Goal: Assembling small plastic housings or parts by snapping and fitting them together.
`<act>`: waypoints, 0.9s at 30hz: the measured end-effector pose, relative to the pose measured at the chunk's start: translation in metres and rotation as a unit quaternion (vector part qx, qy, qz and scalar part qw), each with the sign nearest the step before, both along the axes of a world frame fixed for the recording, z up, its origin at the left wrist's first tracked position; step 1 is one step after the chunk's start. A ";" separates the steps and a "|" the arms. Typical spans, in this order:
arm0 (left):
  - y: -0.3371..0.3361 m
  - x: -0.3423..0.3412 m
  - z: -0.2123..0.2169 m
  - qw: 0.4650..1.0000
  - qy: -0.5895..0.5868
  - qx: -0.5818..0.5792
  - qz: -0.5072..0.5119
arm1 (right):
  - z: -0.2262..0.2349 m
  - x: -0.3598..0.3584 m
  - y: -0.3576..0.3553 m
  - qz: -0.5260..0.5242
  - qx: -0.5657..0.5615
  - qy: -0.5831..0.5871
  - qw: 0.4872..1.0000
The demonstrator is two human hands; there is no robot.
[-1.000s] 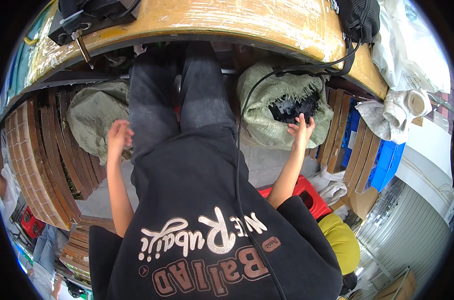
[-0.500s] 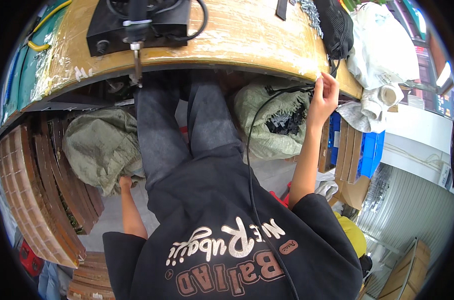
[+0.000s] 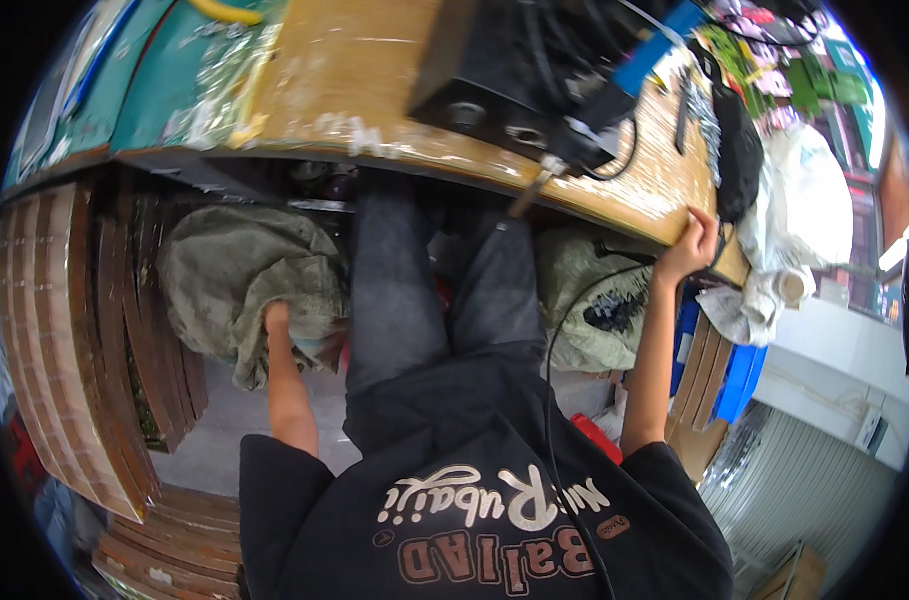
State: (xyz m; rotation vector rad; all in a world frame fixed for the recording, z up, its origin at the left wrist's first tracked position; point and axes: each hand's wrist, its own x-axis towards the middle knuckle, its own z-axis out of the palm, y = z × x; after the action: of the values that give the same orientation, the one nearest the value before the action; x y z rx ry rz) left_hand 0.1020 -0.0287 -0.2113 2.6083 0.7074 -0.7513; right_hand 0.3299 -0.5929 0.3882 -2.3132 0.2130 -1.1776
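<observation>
My left hand [image 3: 277,315] reaches into the folds at the mouth of an olive-green cloth sack [image 3: 230,255] on the floor under the table. Its fingers are hidden by the cloth. Over at the right, my right hand [image 3: 689,247] is at the corner of the wooden table [image 3: 375,95], fingers curled over its front edge. Just beneath that hand a pale woven sack [image 3: 570,270] stands with its mouth spread, showing small black pieces [image 3: 615,308]. A black cable [image 3: 553,365] runs from near the right wrist down across my shirt.
On the table stands a black box [image 3: 495,85] with a mounted tool [image 3: 550,170] whose metal tip overhangs the front edge. Stacked brown trays [image 3: 65,330] line the left side. A white bag [image 3: 810,185] and blue crates [image 3: 743,375] are at the right.
My view has swung left, so the table and box appear further right. The left hand is deeper among the sack's folds. The right hand stays at the table edge, fingers more curled.
</observation>
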 end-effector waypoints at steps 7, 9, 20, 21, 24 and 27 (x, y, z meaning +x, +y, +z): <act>-0.032 -0.019 -0.081 0.650 0.058 -0.406 0.640 | -0.003 -0.002 0.004 0.010 -0.036 0.002 0.999; -0.056 -0.023 -0.089 0.649 0.069 -0.410 0.637 | -0.005 -0.004 -0.001 0.010 -0.045 0.004 0.999; -0.066 0.053 -0.090 0.661 0.045 -0.408 0.628 | -0.004 0.000 0.007 0.013 -0.023 -0.016 1.000; -0.053 0.040 -0.090 0.662 0.043 -0.404 0.630 | -0.005 0.002 0.013 0.009 -0.017 -0.008 1.000; -0.064 0.061 -0.083 0.679 0.050 -0.405 0.611 | -0.003 -0.004 0.005 0.002 -0.021 -0.017 1.000; -0.092 0.058 -0.068 0.681 0.048 -0.403 0.609 | -0.003 0.000 0.012 0.007 0.002 -0.010 1.000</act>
State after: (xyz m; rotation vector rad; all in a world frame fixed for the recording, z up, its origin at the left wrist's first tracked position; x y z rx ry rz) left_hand 0.1602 -0.1208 -0.2795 0.8985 1.4409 -0.5086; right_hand 0.3295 -0.5812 0.3850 -2.2939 0.1914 -1.1929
